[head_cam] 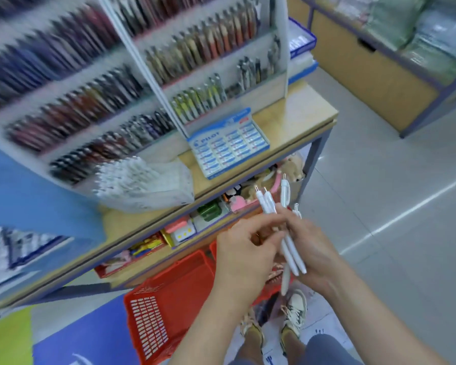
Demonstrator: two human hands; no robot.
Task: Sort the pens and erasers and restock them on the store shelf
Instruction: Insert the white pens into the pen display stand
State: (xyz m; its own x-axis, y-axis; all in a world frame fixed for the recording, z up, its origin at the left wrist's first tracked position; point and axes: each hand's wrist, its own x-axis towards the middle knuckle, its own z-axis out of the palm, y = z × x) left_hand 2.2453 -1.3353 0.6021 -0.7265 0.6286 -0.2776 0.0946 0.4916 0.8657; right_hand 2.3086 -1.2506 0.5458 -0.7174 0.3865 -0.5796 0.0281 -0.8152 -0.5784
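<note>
Both bare forearms come up from the bottom edge of the frame and meet a little to the right of the centre, in the lower half. The left hand (244,252) shows its back to the camera, with its fingers curled and its fingertips pinching the white pens (294,256). The right hand (315,250) is just beside it, its palm turned toward the left hand and its fingers curled round the same pens from the right side.
</note>
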